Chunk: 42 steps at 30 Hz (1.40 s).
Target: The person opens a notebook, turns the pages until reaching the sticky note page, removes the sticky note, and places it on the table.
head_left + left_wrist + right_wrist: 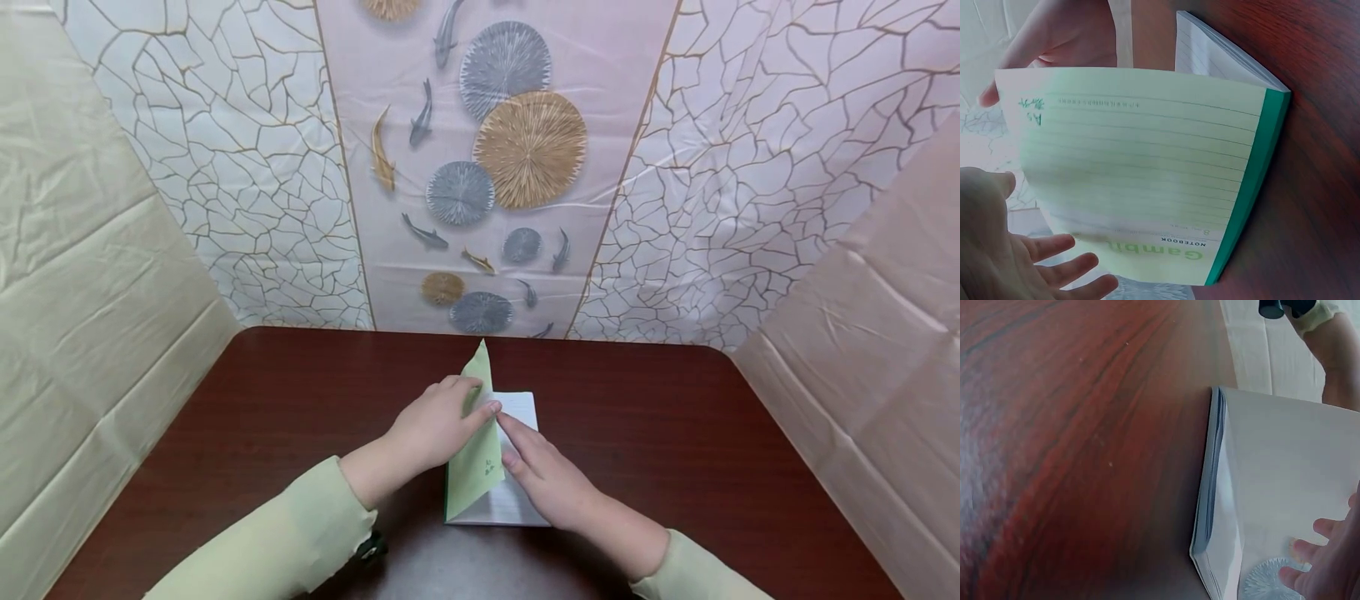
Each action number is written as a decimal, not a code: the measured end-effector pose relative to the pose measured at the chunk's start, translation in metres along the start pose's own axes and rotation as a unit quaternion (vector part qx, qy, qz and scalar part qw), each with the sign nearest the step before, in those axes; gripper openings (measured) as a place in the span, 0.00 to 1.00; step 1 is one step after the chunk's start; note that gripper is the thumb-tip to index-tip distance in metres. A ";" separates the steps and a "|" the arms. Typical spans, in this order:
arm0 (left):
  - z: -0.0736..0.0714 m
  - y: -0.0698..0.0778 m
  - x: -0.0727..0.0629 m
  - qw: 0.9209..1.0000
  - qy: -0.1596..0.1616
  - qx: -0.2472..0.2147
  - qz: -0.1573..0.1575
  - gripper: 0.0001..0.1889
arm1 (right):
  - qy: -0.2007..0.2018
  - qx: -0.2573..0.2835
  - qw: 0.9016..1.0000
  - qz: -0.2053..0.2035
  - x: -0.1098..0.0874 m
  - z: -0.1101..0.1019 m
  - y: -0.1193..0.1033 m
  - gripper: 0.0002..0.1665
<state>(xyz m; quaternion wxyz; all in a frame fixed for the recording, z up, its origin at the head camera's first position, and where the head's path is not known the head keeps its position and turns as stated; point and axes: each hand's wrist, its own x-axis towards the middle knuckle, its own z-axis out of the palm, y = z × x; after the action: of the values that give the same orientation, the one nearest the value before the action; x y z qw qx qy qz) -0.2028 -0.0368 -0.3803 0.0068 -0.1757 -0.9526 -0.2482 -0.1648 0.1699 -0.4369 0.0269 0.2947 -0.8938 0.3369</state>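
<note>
Currently, on the dark red-brown wooden table (300, 392), the green-spined paper notebook (480, 475) seems half opened: its pale green cover (1141, 150) stands raised, not laid flat. The left hand (431, 425), fingers spread, and right hand (551, 479), fingers straight, are at its free edge, apparently not clamped.
</note>
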 end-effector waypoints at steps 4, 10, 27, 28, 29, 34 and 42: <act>-0.001 0.001 -0.001 1.000 0.008 0.003 0.003 0.33 | -0.004 -0.007 1.000 -0.020 0.001 0.003 -0.002 0.32; -0.003 0.001 -0.002 1.000 0.013 0.014 0.003 0.32 | 0.000 -0.018 0.999 -0.035 0.001 0.003 -0.003 0.31; -0.021 -0.010 -0.010 0.999 0.031 0.018 -0.012 0.27 | -0.057 -0.163 0.985 -0.019 -0.007 -0.006 0.031 0.41; -0.022 -0.011 -0.011 0.999 0.034 0.017 -0.013 0.26 | -0.066 -0.174 0.982 -0.015 -0.008 -0.007 0.035 0.43; -0.024 -0.013 -0.012 0.999 0.035 0.017 -0.016 0.26 | -0.074 -0.185 0.980 -0.012 -0.009 -0.008 0.039 0.44; -0.031 -0.022 -0.018 0.999 0.036 0.016 -0.030 0.24 | -0.120 -0.225 0.967 0.007 -0.013 -0.014 0.057 0.49; -0.040 -0.046 -0.027 0.998 0.039 0.015 -0.036 0.23 | -0.163 -0.229 0.959 0.029 -0.016 -0.021 0.075 0.54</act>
<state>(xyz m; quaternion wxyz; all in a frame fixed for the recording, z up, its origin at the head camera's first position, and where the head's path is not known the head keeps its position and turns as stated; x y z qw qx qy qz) -0.1956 -0.1025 -0.3694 0.0378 -0.1308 -0.9611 -0.2404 -0.1958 0.2362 -0.4684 -0.0624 0.3058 -0.9474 0.0709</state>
